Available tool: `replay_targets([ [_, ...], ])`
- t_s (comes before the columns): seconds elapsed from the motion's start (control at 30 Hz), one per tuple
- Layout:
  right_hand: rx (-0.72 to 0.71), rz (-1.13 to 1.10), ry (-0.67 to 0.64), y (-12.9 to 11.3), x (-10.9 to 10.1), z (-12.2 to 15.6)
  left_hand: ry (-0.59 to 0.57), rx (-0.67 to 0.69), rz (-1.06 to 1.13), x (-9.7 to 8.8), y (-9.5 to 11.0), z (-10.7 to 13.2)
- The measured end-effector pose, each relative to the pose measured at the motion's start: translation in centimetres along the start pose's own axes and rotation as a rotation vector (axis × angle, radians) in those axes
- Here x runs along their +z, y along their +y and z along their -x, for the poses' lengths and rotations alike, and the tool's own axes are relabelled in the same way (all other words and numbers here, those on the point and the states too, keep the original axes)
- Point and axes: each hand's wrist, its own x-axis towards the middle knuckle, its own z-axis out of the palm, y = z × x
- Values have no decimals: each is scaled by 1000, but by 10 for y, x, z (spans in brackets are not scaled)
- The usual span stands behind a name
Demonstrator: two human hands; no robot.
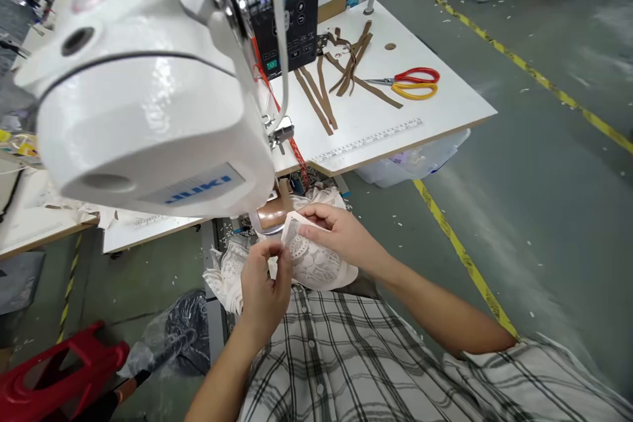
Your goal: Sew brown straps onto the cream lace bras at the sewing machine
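Both hands, left (264, 287) and right (336, 232), pinching white lace piece (316, 262), seemingly by its edge

You are sitting in a garment sewing workshop. A white industrial sewing machine (148, 112) with a black control panel (287, 6) fills the bench (435, 112) ahead of you, where brown strips (341, 72), scissors (410, 82) and a printed ruler (370, 140) lie. At your lap sit white lace pieces (316, 264), and yellow lines (459, 250) mark the scrap-flecked concrete floor (544, 198).
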Motion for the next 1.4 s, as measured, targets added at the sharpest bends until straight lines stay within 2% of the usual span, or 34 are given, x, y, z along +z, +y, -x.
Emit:
replay_targets([
  [0.13,-56,209,28,-6,-16,16,-63,112,-39,-5,12,-4],
  [0.2,-107,319,28,-8,-20,23,-74,212,-6,-10,19,-11],
  [0.23,-157,375,15,-9,-21,26,-110,274,16,-12,22,-15],
  [0.37,-415,698,-43,-8,-21,39,-394,486,-22,-16,28,-32],
  [0.43,-503,876,-7,-7,-20,46,-428,531,-106,-15,25,-35],
  [0.53,-614,1004,108,-5,-19,55,-278,669,-189,-10,16,-30],
  [0.63,-731,936,204,1,-16,59,-85,829,-206,-7,12,-20],
  [0.7,-770,872,227,5,-14,61,-22,855,-204,-6,12,-14],
  [1.03,-791,811,229,6,-7,63,4,850,-188,-12,13,-8],
  [1.23,-731,760,184,8,-5,64,28,882,-211,-15,14,-7],
  [1.4,-808,803,154,6,-3,63,63,915,-211,-18,15,-8],
])
